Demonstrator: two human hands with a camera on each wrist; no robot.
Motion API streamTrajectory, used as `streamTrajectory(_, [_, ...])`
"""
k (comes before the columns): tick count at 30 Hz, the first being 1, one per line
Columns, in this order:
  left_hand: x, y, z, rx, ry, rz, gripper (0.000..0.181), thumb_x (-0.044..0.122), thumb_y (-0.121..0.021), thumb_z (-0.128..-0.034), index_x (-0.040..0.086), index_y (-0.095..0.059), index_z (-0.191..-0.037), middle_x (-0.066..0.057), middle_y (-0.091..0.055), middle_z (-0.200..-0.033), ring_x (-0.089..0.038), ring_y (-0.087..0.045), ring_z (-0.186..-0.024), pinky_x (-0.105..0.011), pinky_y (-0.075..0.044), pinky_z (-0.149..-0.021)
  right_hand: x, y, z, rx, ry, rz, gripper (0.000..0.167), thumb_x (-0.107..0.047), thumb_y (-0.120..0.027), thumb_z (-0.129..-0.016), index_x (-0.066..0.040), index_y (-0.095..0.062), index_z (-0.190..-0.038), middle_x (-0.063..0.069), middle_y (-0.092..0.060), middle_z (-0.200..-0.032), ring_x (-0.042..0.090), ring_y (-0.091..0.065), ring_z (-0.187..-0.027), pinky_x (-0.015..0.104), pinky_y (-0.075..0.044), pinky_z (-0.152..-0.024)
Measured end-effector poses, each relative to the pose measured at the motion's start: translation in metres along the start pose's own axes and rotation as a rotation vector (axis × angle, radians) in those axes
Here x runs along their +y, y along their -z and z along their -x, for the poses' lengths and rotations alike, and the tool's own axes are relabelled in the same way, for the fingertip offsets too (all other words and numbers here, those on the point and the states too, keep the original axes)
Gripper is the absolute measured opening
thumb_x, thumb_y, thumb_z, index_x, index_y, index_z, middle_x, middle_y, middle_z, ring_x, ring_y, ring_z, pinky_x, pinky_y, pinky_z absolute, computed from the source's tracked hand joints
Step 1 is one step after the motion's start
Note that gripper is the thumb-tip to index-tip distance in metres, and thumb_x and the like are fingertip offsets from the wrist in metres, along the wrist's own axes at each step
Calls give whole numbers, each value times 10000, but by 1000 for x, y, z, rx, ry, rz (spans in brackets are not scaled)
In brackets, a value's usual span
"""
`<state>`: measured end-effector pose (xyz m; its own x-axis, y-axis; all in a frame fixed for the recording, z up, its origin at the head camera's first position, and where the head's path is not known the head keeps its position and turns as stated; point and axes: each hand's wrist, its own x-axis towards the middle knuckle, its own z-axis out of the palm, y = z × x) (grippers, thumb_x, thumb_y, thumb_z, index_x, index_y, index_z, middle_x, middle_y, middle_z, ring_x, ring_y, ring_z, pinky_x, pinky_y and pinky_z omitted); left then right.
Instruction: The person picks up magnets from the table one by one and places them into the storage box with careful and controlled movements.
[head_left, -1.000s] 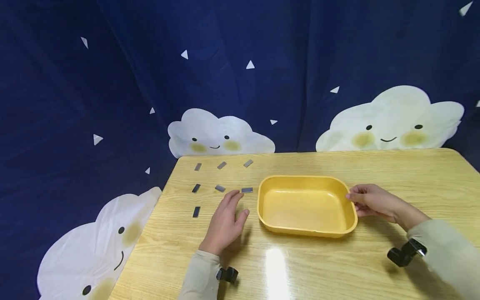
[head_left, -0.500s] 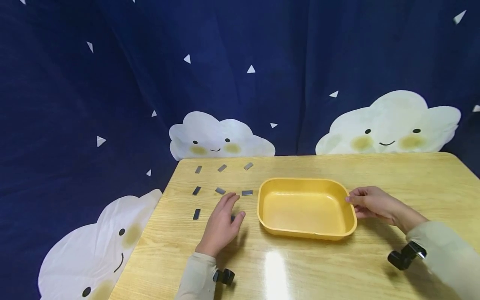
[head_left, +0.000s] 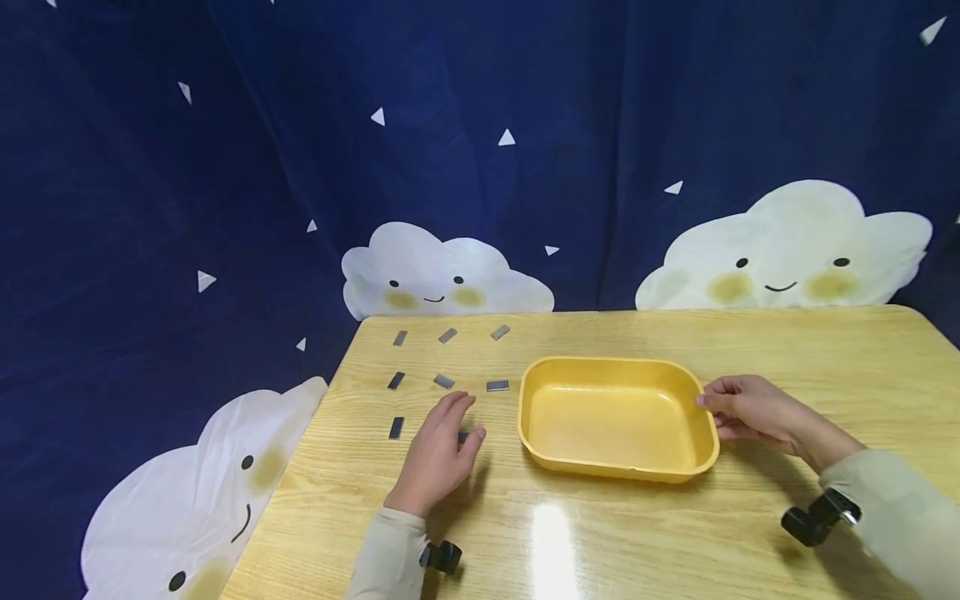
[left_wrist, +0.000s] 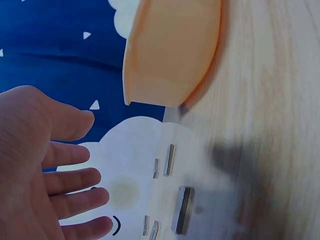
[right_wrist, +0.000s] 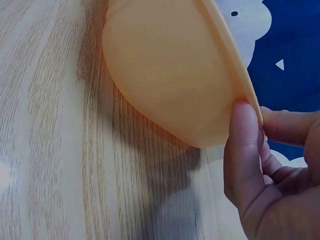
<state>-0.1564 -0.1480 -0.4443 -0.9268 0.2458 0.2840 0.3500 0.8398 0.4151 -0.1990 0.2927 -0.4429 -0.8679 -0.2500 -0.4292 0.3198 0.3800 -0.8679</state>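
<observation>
A yellow plastic tray [head_left: 615, 421] with nothing inside stands on the wooden table. My right hand [head_left: 757, 412] pinches its right rim between thumb and fingers; the right wrist view shows the thumb [right_wrist: 245, 150] on one side of the tray wall [right_wrist: 170, 65]. My left hand [head_left: 435, 454] is left of the tray, fingers spread and relaxed, holding nothing. One small flat rectangular block [left_wrist: 182, 210], shiny and metal-looking, lies near that hand and is partly hidden by it in the head view. Several similar blocks, including one silver-grey [head_left: 497, 386] and one dark [head_left: 396, 427], lie beyond and left of it.
The light wooden table [head_left: 630, 542] ends at a far edge against a dark blue curtain [head_left: 570, 150] printed with white clouds and triangles. Along the left side the curtain also borders the table. Each wrist carries a small black camera [head_left: 441, 557].
My left hand has drawn slightly left and towards me, uncovering a dark block between thumb and fingers. My right hand keeps its pinch on the tray, which has stayed in place.
</observation>
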Motion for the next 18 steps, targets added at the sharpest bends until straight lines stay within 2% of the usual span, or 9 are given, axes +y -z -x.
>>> streamTrajectory(5, [-5, 4, -5, -8, -41, -71, 449, 271, -640, -959, 51, -578, -1346, -139, -567, -1395, -312, -558, -1294, -473, -476, -1051, 1, 0, 1, 8, 4, 13, 323, -221, -547, -1014, 67, -505, -1153, -6, -591, -830, 62, -617, -693, 249, -588, -660])
streamTrajectory(11, [-18, 14, -24, -31, -106, -159, 422, 234, -642, -954, 36, -595, -1323, -145, -593, -1358, -319, -582, -1259, -476, -498, -1018, -1, -1, 3, 26, 8, 39, 357, -219, -541, -1017, 90, -485, -1185, 4, -586, -828, 65, -613, -691, 251, -588, -652])
streamTrajectory(14, [-28, 19, -33, -53, -102, -176, 415, 233, -637, -958, 32, -595, -1319, -148, -590, -1357, -323, -582, -1255, -478, -503, -1008, -1, -2, 4, 27, 14, 48, 370, -227, -535, -1021, 95, -479, -1195, 7, -590, -831, 71, -619, -695, 259, -591, -655])
streamTrajectory(18, [-46, 26, -44, -77, -60, -181, 411, 221, -635, -961, 19, -589, -1316, -164, -585, -1349, -334, -604, -1215, -485, -518, -976, -2, -2, 4, 29, 23, 66, 379, -230, -527, -1027, 101, -477, -1204, 16, -604, -840, 85, -635, -711, 282, -596, -668])
